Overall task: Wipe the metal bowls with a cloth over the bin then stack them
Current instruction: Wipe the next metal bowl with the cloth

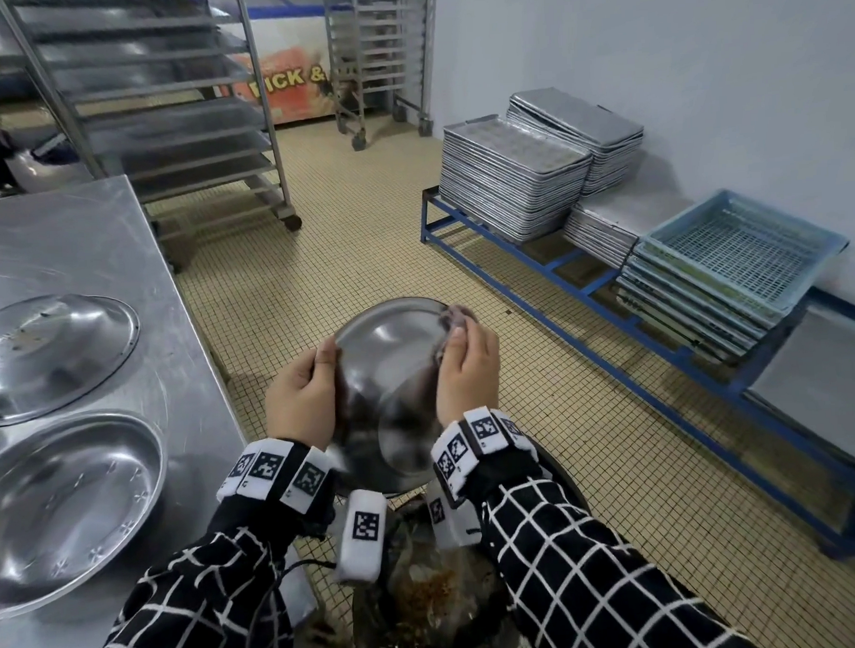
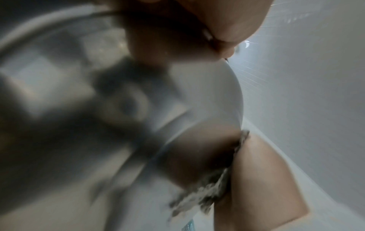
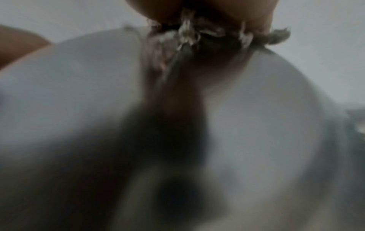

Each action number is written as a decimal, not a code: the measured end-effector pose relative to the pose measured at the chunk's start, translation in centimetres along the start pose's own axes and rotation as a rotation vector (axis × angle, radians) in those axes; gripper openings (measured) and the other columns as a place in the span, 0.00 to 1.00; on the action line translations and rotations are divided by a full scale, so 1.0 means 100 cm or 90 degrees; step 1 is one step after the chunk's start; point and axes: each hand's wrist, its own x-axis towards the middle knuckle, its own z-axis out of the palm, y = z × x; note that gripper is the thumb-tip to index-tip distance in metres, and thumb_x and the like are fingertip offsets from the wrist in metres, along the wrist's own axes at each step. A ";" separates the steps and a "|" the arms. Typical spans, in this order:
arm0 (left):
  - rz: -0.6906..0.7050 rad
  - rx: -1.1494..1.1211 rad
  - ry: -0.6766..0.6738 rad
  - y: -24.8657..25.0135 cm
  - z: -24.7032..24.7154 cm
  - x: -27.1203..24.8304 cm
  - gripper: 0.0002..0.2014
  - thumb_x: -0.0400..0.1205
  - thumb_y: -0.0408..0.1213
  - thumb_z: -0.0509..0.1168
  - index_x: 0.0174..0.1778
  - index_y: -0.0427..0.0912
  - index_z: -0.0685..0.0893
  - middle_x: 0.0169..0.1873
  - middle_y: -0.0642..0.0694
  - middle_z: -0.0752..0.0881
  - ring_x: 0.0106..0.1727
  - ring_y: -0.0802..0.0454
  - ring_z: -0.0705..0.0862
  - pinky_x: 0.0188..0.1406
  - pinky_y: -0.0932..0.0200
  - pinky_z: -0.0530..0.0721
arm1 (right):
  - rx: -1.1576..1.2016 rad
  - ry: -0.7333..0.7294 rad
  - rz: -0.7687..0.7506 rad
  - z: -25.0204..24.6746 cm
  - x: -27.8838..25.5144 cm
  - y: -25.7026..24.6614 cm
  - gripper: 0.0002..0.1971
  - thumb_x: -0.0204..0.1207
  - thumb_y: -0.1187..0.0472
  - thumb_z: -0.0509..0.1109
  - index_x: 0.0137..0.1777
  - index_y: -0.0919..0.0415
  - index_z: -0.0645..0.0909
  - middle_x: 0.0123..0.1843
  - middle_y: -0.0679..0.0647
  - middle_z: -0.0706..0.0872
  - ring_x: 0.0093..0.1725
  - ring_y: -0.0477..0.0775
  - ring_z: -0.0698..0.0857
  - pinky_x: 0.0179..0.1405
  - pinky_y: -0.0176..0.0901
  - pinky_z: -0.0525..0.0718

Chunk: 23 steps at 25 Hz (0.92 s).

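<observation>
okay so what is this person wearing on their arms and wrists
Both arms wear black sleeves with a white grid pattern. Each wrist carries a band of white blocks printed with black square code markers, and more blocks hang below. A thin black cable runs by the left sleeve. The left hand and right hand are bare.

glossy smooth metal bowl [image 1: 393, 374]; frayed rough cloth [image 1: 457, 317]; scuffed matt metal table [image 1: 94, 250].

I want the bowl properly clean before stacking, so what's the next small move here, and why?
Probably sweep the grey cloth on around the rim of the round metal bowl. The right hand pinches the cloth at the bowl's far right edge, the left hand grips the opposite edge, and the bowl hangs over the bin.
</observation>
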 end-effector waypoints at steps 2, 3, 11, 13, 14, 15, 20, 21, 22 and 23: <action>-0.037 -0.047 -0.002 -0.007 -0.003 0.003 0.23 0.84 0.51 0.60 0.29 0.38 0.80 0.20 0.50 0.73 0.25 0.53 0.71 0.30 0.57 0.71 | 0.024 0.050 0.077 -0.002 -0.008 0.015 0.19 0.86 0.54 0.52 0.70 0.62 0.74 0.67 0.59 0.75 0.63 0.58 0.78 0.54 0.43 0.81; -0.055 -0.063 -0.003 -0.011 -0.004 0.004 0.24 0.84 0.52 0.61 0.32 0.34 0.82 0.23 0.46 0.75 0.28 0.50 0.73 0.33 0.55 0.73 | 0.000 0.091 0.047 -0.004 -0.014 0.023 0.20 0.85 0.53 0.52 0.70 0.63 0.74 0.67 0.61 0.75 0.64 0.58 0.77 0.52 0.42 0.78; -0.098 -0.083 -0.013 -0.030 -0.014 0.005 0.12 0.83 0.53 0.62 0.39 0.54 0.86 0.37 0.51 0.87 0.42 0.52 0.84 0.41 0.60 0.80 | 0.088 -0.097 0.064 -0.037 -0.004 0.038 0.10 0.86 0.51 0.54 0.58 0.50 0.75 0.51 0.48 0.84 0.50 0.47 0.83 0.48 0.42 0.78; -0.043 -0.018 -0.056 -0.030 -0.015 0.007 0.10 0.85 0.48 0.59 0.43 0.56 0.84 0.40 0.55 0.85 0.45 0.52 0.83 0.46 0.57 0.80 | 0.039 -0.120 0.025 -0.045 0.003 0.034 0.11 0.86 0.52 0.54 0.56 0.57 0.74 0.43 0.52 0.84 0.41 0.51 0.83 0.40 0.44 0.79; -0.009 0.005 -0.079 -0.028 -0.017 0.008 0.09 0.86 0.46 0.58 0.47 0.55 0.84 0.42 0.56 0.85 0.47 0.53 0.83 0.50 0.55 0.81 | 0.006 -0.141 -0.011 -0.048 0.006 0.032 0.12 0.86 0.53 0.54 0.56 0.59 0.74 0.41 0.53 0.82 0.39 0.52 0.81 0.36 0.42 0.78; 0.026 0.025 -0.103 -0.025 -0.017 0.009 0.09 0.86 0.45 0.58 0.51 0.54 0.83 0.46 0.58 0.84 0.50 0.55 0.83 0.53 0.55 0.82 | -0.034 -0.173 -0.052 -0.052 0.009 0.028 0.12 0.86 0.53 0.54 0.55 0.61 0.74 0.40 0.52 0.81 0.37 0.51 0.80 0.34 0.39 0.76; 0.130 0.194 -0.243 -0.002 -0.004 0.000 0.07 0.84 0.47 0.60 0.55 0.54 0.81 0.43 0.61 0.82 0.47 0.64 0.81 0.46 0.65 0.79 | -0.162 -0.293 -0.243 -0.056 0.024 0.010 0.11 0.85 0.56 0.57 0.54 0.63 0.75 0.45 0.52 0.81 0.42 0.50 0.79 0.40 0.36 0.74; 0.139 0.223 -0.233 0.001 -0.001 -0.002 0.05 0.84 0.47 0.61 0.50 0.53 0.81 0.40 0.59 0.82 0.43 0.64 0.80 0.42 0.67 0.76 | -0.160 -0.302 -0.260 -0.056 0.024 0.008 0.11 0.85 0.56 0.57 0.56 0.63 0.76 0.47 0.51 0.81 0.43 0.49 0.79 0.42 0.36 0.73; 0.144 0.235 -0.214 0.001 0.001 -0.003 0.08 0.85 0.46 0.60 0.44 0.49 0.80 0.36 0.56 0.83 0.40 0.62 0.80 0.38 0.66 0.74 | -0.151 -0.294 -0.272 -0.055 0.024 0.007 0.12 0.85 0.56 0.57 0.58 0.63 0.77 0.48 0.49 0.81 0.45 0.47 0.79 0.44 0.35 0.73; 0.144 0.237 -0.198 -0.001 0.003 -0.003 0.11 0.85 0.46 0.60 0.39 0.46 0.80 0.33 0.52 0.82 0.37 0.58 0.79 0.36 0.63 0.72 | -0.136 -0.267 -0.276 -0.055 0.022 0.006 0.12 0.85 0.56 0.58 0.60 0.62 0.78 0.50 0.46 0.80 0.46 0.44 0.78 0.46 0.33 0.74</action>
